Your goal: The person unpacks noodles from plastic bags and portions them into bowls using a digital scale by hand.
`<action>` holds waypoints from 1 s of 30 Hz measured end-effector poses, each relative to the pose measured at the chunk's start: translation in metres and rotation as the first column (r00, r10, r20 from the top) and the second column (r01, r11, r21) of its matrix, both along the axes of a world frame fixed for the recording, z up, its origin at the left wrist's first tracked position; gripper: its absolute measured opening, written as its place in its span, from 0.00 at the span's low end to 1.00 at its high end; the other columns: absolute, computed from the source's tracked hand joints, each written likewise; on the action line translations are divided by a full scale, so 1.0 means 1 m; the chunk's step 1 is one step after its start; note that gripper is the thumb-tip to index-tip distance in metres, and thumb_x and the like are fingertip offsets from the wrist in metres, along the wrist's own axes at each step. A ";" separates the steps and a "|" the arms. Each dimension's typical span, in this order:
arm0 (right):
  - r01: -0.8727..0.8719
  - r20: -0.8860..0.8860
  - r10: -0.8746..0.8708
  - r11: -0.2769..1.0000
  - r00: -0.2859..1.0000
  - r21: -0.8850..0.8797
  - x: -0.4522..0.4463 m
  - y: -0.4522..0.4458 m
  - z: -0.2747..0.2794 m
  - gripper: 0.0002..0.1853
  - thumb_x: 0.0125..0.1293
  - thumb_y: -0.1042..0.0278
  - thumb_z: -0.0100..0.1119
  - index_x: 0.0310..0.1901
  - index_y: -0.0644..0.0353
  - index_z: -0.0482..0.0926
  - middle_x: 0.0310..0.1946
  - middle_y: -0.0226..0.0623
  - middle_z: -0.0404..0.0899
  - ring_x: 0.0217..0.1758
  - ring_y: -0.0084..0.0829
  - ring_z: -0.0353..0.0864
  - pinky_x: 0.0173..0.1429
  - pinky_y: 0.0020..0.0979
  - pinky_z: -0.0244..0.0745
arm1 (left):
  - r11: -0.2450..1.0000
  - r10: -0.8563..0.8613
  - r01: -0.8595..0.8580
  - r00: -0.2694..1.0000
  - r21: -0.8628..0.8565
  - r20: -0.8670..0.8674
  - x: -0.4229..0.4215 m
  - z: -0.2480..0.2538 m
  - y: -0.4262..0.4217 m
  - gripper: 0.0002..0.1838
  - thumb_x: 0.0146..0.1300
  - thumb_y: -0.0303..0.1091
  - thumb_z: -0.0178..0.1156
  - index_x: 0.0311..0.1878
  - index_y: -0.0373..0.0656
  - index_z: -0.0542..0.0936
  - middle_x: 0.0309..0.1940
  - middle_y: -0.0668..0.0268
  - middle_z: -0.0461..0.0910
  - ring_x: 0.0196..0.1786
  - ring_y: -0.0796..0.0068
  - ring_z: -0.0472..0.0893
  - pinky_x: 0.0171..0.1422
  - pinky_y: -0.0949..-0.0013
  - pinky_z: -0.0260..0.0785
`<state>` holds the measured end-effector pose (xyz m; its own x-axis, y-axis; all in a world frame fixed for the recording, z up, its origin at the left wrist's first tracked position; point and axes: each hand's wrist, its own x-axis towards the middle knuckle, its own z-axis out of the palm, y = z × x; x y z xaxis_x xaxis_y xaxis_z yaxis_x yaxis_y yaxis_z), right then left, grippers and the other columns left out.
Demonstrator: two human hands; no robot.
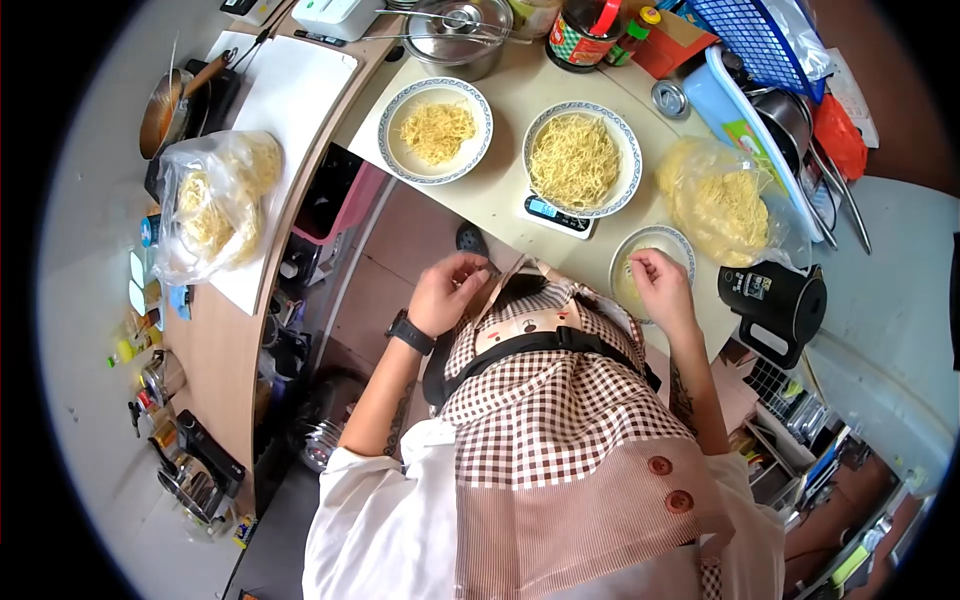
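My left hand (445,293) is over the apron's upper edge, its fingers curled together; whether it holds anything is too small to tell. My right hand (660,284) is over the small patterned bowl (683,246), fingers bent and pinched together, and what is between them cannot be made out. A larger bowl of yellow noodles (574,160) rests on a digital scale (558,216) with a lit display. To its left another patterned bowl (394,145) holds a smaller heap of noodles (438,132). A plastic bag of noodles (725,205) lies right of the small bowl.
A black kettle (772,308) stands at the table's right corner. Behind are a lidded steel pot (457,38), a sauce jar (582,35) and a blue bin (745,120). Another noodle bag (215,205) lies on the left counter (225,370), near a pan (160,115).
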<state>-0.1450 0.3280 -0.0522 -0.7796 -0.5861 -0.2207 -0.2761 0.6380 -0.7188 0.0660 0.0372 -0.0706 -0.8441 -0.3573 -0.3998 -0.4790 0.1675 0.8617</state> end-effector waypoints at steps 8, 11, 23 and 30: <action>0.094 -0.024 -0.095 0.995 0.995 -0.016 -0.017 -0.018 0.004 0.08 0.68 0.71 0.61 0.45 0.65 0.82 0.34 0.43 0.85 0.33 0.33 0.86 0.39 0.32 0.78 | 0.998 -0.058 0.059 0.998 -0.024 0.010 0.003 -0.002 -0.010 0.13 0.68 0.31 0.64 0.52 0.36 0.82 0.34 0.62 0.85 0.35 0.76 0.82 0.43 0.70 0.75; 0.112 -0.041 -0.113 0.993 0.993 -0.026 -0.023 -0.036 0.008 0.11 0.69 0.69 0.60 0.49 0.63 0.82 0.35 0.41 0.86 0.34 0.33 0.86 0.41 0.32 0.78 | 0.997 -0.071 0.071 0.997 -0.008 0.012 0.002 -0.001 -0.013 0.13 0.68 0.30 0.63 0.52 0.36 0.82 0.34 0.62 0.85 0.36 0.76 0.83 0.43 0.70 0.75; -0.158 -0.293 0.257 0.934 0.921 0.322 -0.037 -0.137 -0.020 0.20 0.65 0.59 0.65 0.57 0.54 0.78 0.54 0.40 0.75 0.51 0.44 0.82 0.54 0.42 0.78 | 0.990 -0.142 0.140 0.986 -0.032 -0.092 -0.031 -0.004 -0.010 0.12 0.67 0.33 0.65 0.50 0.38 0.84 0.35 0.55 0.86 0.35 0.65 0.85 0.42 0.66 0.77; 0.036 -0.203 -0.068 0.987 0.977 -0.154 -0.054 -0.132 0.012 0.12 0.58 0.66 0.68 0.39 0.60 0.76 0.37 0.40 0.75 0.37 0.34 0.79 0.45 0.37 0.75 | 0.997 -0.070 0.057 0.952 -0.051 -0.298 -0.082 0.004 -0.008 0.12 0.66 0.31 0.66 0.51 0.38 0.84 0.39 0.63 0.84 0.38 0.75 0.81 0.43 0.70 0.75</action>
<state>-0.1991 0.1959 -0.0407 -0.8293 -0.5577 0.0356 -0.3985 0.5455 -0.7373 -0.0165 0.0288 -0.0668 -0.9441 -0.3103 -0.1113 -0.1875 0.2280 0.9554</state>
